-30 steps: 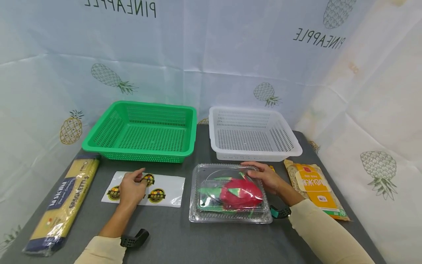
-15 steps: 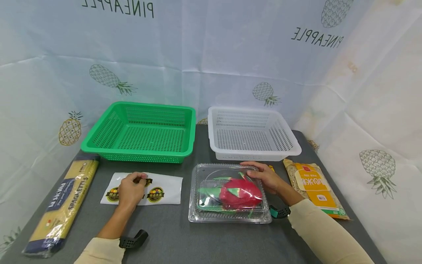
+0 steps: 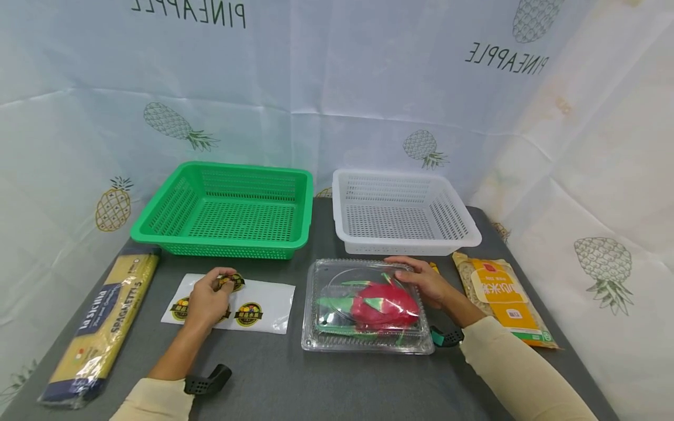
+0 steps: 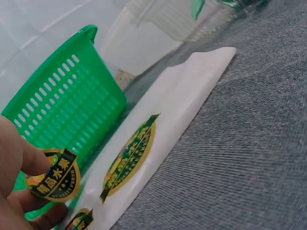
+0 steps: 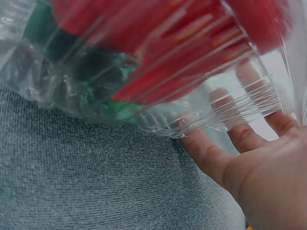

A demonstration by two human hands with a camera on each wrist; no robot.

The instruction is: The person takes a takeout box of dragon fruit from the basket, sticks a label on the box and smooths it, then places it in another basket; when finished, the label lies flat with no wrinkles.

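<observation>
My left hand (image 3: 206, 301) pinches a round black-and-gold fruit sticker (image 4: 58, 178) between thumb and fingers. The sticker stands raised above a white backing sheet (image 3: 275, 301), which lies on the table under the hand. More stickers of the same print (image 3: 248, 314) remain stuck on the sheet. My right hand (image 3: 425, 285) rests against the back right corner of a closed clear plastic container (image 3: 312, 292), its fingers (image 5: 208, 154) extended along the side wall. Inside the container lies a red dragon fruit (image 3: 384, 309) with green tips.
A green basket (image 3: 221, 248) and a white basket (image 3: 411, 248) stand at the back. A spaghetti pack (image 3: 102, 327) lies along the left edge, and a yellow grain bag (image 3: 505, 298) lies at the right. Behind hangs a pineapple-print curtain (image 3: 316, 70).
My left hand has lifted the pinched sticker up off the backing sheet. The sheet shifted slightly left, then back right. My right hand and the container stay in place.
</observation>
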